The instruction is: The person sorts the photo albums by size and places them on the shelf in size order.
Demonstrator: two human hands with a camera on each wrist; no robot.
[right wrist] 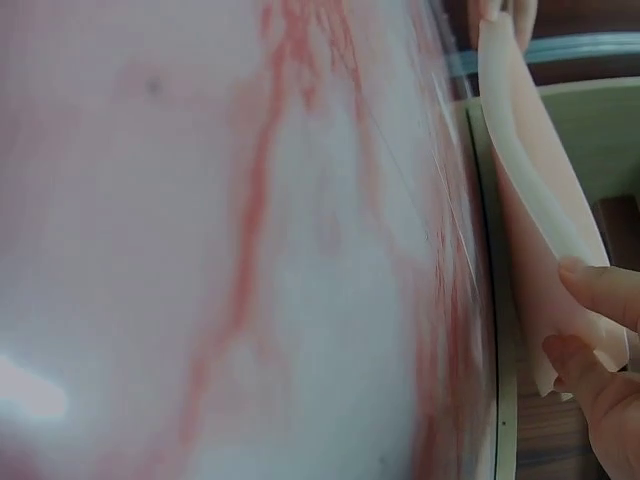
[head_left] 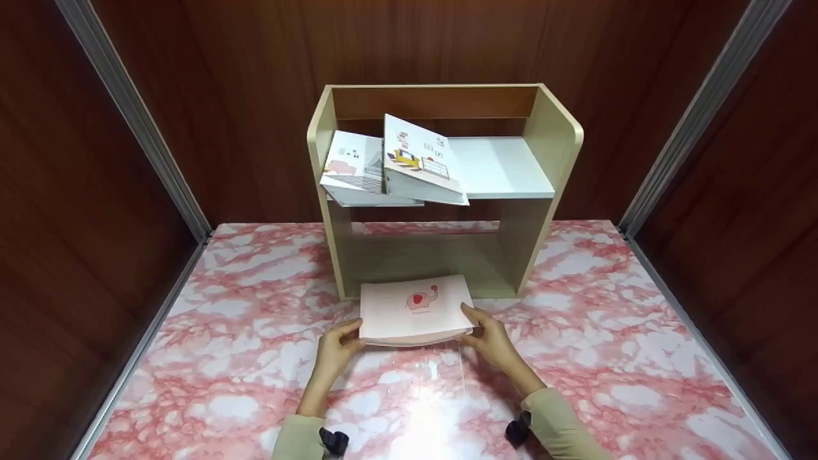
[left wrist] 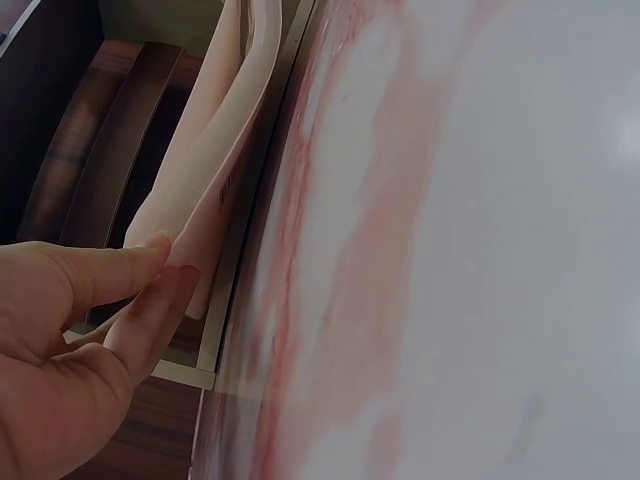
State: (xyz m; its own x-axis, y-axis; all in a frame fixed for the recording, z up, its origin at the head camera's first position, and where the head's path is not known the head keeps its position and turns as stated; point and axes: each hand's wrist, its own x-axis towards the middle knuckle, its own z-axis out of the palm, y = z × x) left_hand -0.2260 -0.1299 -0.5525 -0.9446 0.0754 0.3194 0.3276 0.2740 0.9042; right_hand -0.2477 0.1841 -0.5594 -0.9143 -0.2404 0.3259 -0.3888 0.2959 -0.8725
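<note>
A pale pink softcover book (head_left: 393,311) with a red elephant on its cover lies flat between my two hands, in front of the lower shelf (head_left: 428,255). My left hand (head_left: 335,351) pinches its near left corner, thumb on one face and fingers on the other. At the near right corner my right hand (head_left: 493,340) grips it the same way. Its near edge sags a little in the middle. The left wrist view shows the bent page block (left wrist: 205,150) and part of a barcode on the underside. In the right wrist view the curved page edge (right wrist: 520,150) runs between both hands.
A small wooden bookshelf (head_left: 551,153) stands at the back of the pink-marbled table (head_left: 243,383). On its white upper shelf (head_left: 505,166), two thick illustrated books lie at the left: one (head_left: 354,160) partly under the other (head_left: 422,156). Dark wood panels (head_left: 96,191) enclose the table.
</note>
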